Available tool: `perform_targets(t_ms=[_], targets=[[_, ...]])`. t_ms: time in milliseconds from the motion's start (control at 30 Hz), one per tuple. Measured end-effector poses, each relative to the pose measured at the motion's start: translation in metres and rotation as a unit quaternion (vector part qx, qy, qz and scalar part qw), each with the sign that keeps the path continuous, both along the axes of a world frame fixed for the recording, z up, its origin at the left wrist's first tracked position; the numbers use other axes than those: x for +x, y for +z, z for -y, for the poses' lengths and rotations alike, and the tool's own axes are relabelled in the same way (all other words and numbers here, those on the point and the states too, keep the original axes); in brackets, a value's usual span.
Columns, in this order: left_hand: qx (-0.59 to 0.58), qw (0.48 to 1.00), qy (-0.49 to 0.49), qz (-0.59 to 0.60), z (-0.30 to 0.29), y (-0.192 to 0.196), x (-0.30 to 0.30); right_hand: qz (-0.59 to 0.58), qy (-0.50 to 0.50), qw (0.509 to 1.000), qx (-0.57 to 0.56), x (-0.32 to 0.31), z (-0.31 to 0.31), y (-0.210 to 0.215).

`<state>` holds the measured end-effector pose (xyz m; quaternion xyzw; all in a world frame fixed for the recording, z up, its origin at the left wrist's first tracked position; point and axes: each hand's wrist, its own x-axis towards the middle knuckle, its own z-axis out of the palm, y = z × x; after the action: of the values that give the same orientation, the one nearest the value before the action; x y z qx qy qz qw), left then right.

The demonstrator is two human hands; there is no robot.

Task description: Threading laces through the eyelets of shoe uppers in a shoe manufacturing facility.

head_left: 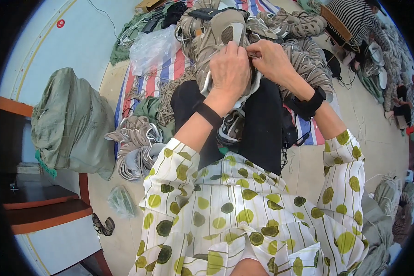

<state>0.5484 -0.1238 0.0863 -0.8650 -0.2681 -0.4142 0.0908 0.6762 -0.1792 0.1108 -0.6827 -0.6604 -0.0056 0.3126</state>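
Observation:
A beige-and-grey shoe upper [228,31] with a dark mesh patch lies across my lap, its light edge curving down between my knees. My left hand [230,69] is closed on the upper, knuckles up, fingertips mostly hidden. Right beside it, my right hand [273,60] pinches what looks like a thin beige lace at the upper's edge, thumb against fingers. Bundles of similar uppers [308,60] with many laces are heaped to the right, and more uppers [140,145] lie stacked by my left knee.
A striped sheet [315,133] spreads under the piles. Clear plastic [154,48] and a tangle of beige laces [172,92] lie left. A large green sack [71,122] stands farther left, near a small plastic bag [121,201]. Other people sit among shoe parts at far right.

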Motion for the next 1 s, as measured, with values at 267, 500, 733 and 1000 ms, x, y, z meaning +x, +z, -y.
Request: perform_targets(t_ms=[267, 500, 733, 1000], targets=[[-0.117, 0.989, -0.089, -0.01, 0.006, 0.026, -0.032, 0.036, 0.068, 0.986, 0.15, -0.005, 0.025, -0.001], [-0.229, 0.958, -0.16, 0.069, -0.009, 0.03, -0.036, -0.134, 0.092, 0.965, 0.206, 0.002, 0.005, 0.002], [-0.555, 0.75, -0.264, 0.245, -0.031, 0.045, -0.041, -0.456, 0.096, 0.868, 0.169, -0.001, 0.002, 0.013], [-0.042, 0.976, -0.199, -0.082, -0.017, 0.039, -0.043, -0.498, 0.092, 0.849, 0.15, 0.004, 0.003, 0.014]])
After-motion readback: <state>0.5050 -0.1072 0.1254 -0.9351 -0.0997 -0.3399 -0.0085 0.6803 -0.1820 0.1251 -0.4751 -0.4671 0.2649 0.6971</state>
